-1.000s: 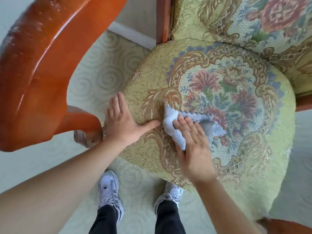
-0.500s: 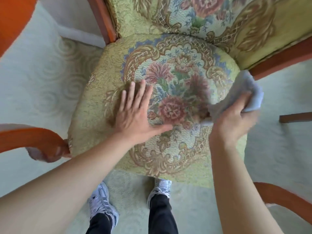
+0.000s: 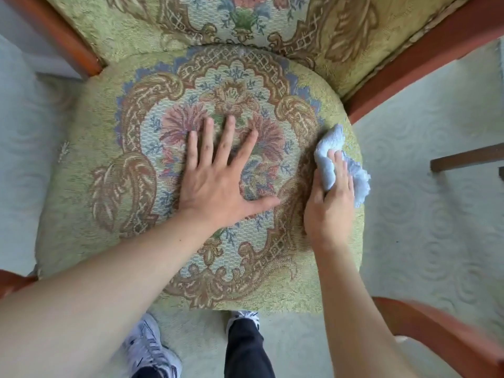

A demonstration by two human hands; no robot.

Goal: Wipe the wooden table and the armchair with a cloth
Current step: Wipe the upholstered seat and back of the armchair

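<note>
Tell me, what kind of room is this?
Probably a living room in a home. There is an armchair with a flowered seat and wooden arms, and pale carpet with swirls on the floor. A hand wipes the seat with a cloth.

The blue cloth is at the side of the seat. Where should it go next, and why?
Probably back across the seat cushion toward the left hand: the right hand holds the blue cloth at the right edge.

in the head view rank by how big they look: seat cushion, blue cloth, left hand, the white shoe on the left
1. seat cushion, by far the largest
2. left hand, spread flat on the cushion
3. white shoe, partly cut off by the frame, so unsure against the hand
4. blue cloth, bunched and partly covered by the right hand
</note>
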